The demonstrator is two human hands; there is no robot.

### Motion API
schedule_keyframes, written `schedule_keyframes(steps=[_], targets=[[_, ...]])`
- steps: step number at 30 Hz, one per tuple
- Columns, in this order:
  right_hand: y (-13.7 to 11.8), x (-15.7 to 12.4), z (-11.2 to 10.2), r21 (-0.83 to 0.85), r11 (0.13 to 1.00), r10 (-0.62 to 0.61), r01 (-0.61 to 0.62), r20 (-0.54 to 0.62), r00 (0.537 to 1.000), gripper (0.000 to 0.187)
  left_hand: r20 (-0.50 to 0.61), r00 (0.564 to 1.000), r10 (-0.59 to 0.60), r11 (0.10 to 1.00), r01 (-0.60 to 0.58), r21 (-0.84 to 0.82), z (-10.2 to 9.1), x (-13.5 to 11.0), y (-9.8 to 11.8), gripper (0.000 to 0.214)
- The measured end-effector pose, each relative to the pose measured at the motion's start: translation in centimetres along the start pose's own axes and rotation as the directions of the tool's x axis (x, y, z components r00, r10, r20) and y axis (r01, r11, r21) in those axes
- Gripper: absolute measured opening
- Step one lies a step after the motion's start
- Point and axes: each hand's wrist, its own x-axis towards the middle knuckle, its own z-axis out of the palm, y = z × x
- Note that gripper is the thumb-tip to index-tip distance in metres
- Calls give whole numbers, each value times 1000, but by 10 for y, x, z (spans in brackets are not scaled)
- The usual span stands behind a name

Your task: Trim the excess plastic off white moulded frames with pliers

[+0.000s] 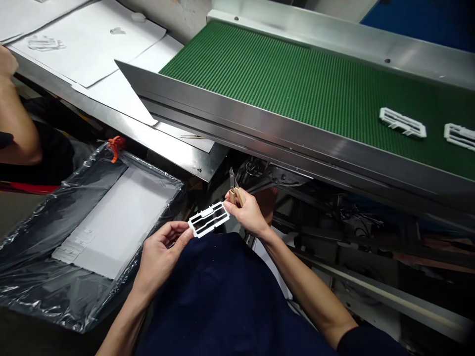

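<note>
"See what in the grip of the left hand (159,254)?"

"One end of a flat white plastic frame with thin bars (207,212), pinched tight between thumb and fingers."

"And the right hand (249,212)?"

"Closed around small metal cutters with tan handles (232,195), and touching the frame's other end too."

"Why by the ends?"

"Maybe to leave the thin bars easy to see, with no bending. Held just above the lap, near dark blue clothes (215,291)."

"Why cutter tips up?"

"Perhaps to keep sharp bits off the frame."

"See anything nearby?"

"Yes, two more white frames (403,122) apart on a green ridged belt (260,74). To the left, a box lined with shiny dark plastic (55,296), holding a pale flat sheet (126,217). Probably placed close for easy reaching."
</note>
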Motion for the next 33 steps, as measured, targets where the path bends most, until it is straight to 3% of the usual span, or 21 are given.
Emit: schedule_keyframes(steps=[4,7,9,10,12,14,16,17,19,21,23,27,33], targets=[[-4,-1,1,-1,1000,3,-3,-9,1000,14,21,995,-96,985,98,-142,5,1,1,29],[-9,-5,5,-28,1000,3,-4,-59,998,13,115,981,-157,928,186,-323,14,1,8,41],[-14,-9,9,-77,997,-7,0,-84,996,12,156,971,-183,904,228,-360,21,2,13,49],[-17,-11,10,-109,994,-17,9,-80,997,11,128,975,-184,910,218,-353,23,3,15,54],[-23,-14,12,-172,984,-41,34,-36,999,8,-43,993,-113,965,99,-245,26,7,18,61],[-29,-15,12,-223,973,-56,64,42,998,7,-155,987,45,999,-42,23,24,12,22,59],[-34,-15,11,-259,961,-67,101,135,989,8,-47,991,126,965,-111,236,20,17,26,49],[-36,-15,11,-272,955,-74,123,182,981,8,58,993,98,961,-110,253,19,19,28,42],[-37,-15,11,-281,946,-83,160,268,960,8,262,965,-27,991,-9,133,19,21,30,36],[-35,-16,12,-295,937,-83,189,337,938,9,394,912,-117,990,138,-25,24,20,28,37],[-31,-19,12,-328,922,-70,207,384,921,11,433,888,-151,964,229,-132,32,16,22,37],[-22,-24,10,-357,916,-30,185,398,917,10,444,886,-133,926,271,-264,44,5,7,38],[-22,-21,6,-339,927,-32,160,353,935,7,479,875,-77,940,225,-258,39,1,11,35]])
